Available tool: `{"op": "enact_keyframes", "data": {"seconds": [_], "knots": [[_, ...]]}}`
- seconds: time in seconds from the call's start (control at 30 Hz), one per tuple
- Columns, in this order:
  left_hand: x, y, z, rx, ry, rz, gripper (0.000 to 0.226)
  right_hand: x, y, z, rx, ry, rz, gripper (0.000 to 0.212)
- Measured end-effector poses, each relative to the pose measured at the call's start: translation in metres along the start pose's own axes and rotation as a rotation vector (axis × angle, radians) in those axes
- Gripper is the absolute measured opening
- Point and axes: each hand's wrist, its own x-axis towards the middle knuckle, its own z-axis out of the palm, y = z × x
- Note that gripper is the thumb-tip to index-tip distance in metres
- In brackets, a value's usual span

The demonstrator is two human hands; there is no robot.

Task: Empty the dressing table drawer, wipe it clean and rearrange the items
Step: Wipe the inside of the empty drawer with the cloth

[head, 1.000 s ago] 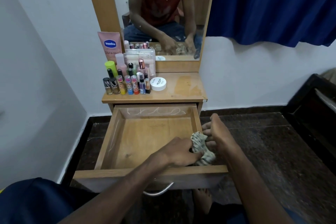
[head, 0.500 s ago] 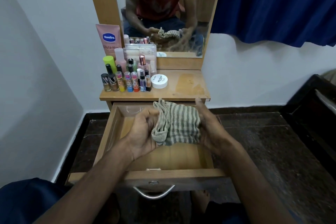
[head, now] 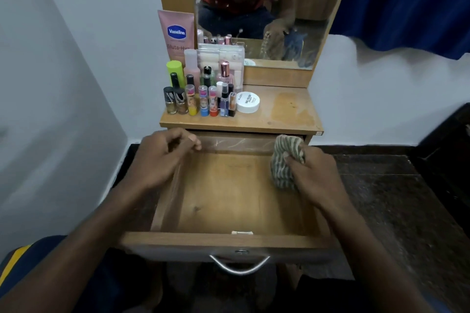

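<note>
Drawer [head: 229, 239] pulled out, centre of frame; its wooden floor holds nothing but your cloth. Your right hand [head: 315, 178] grips the bunched striped cloth [head: 284, 160], fingers curled round it, at the drawer's far right corner. Your left hand [head: 160, 160] sits at the drawer's left wall, upper left of the drawer, fingers loosely curled, holding nothing. On the tabletop [head: 287, 114] above: bottles [head: 201, 96] clustered left of centre, a white jar [head: 248, 102] just right of them, a pink tube [head: 176, 34] behind.

"Vaseline" on pink tube [head: 176, 33]
</note>
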Motion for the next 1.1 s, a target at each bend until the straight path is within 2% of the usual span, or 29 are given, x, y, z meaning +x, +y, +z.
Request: {"op": "enact_keyframes", "data": {"seconds": [0.07,0.13,0.2,0.23,0.27,0.37,0.4,0.5,0.53,0.57,0.63,0.83,0.97,1.03,1.1], "knots": [[0.003,-0.018,0.005,-0.079,0.157,-0.132,0.03,-0.004,-0.007,0.013,-0.203,0.005,-0.174,0.022],[0.009,-0.027,0.016,-0.167,0.233,-0.311,0.03,-0.007,-0.009,0.031,-0.341,-0.238,-0.277,0.026],[0.014,-0.034,0.025,-0.258,0.263,-0.397,0.025,-0.011,-0.007,0.049,-0.448,-0.528,-0.275,0.032],[0.016,-0.037,0.028,-0.29,0.263,-0.407,0.021,-0.011,-0.007,0.054,-0.449,-0.574,-0.25,0.033],[0.017,-0.037,0.029,-0.32,0.264,-0.408,0.018,-0.01,-0.007,0.056,-0.412,-0.532,-0.237,0.031],[0.02,-0.045,0.03,-0.328,0.23,-0.438,0.016,-0.004,-0.007,0.061,-0.338,-0.275,-0.227,0.026],[0.023,-0.05,0.031,-0.333,0.204,-0.45,0.023,-0.001,-0.007,0.063,-0.356,-0.298,-0.215,0.032],[0.027,-0.056,0.036,-0.375,0.017,-0.613,0.068,0.006,-0.002,0.079,-0.525,-0.682,-0.09,0.071],[0.03,-0.062,0.04,-0.39,-0.022,-0.646,0.084,0.009,0.001,0.085,-0.592,-0.762,-0.069,0.077],[0.032,-0.068,0.042,-0.4,-0.038,-0.669,0.09,0.013,0.002,0.091,-0.635,-0.801,-0.059,0.08],[0.033,-0.074,0.045,-0.443,-0.047,-0.664,0.082,0.021,-0.006,0.106,-0.683,-0.818,-0.08,0.081],[0.025,-0.059,0.042,-0.405,-0.002,-0.509,0.052,0.025,-0.058,0.169,-0.756,-0.743,-0.398,0.077],[0.021,-0.06,0.042,-0.357,0.027,-0.436,0.056,0.03,-0.041,0.155,-0.763,-0.732,-0.491,0.073],[0.02,-0.061,0.043,-0.325,0.026,-0.427,0.056,0.028,-0.021,0.131,-0.779,-0.717,-0.405,0.074],[0.02,-0.06,0.043,-0.312,0.028,-0.414,0.056,0.023,0.003,0.106,-0.792,-0.67,-0.198,0.077]]}}
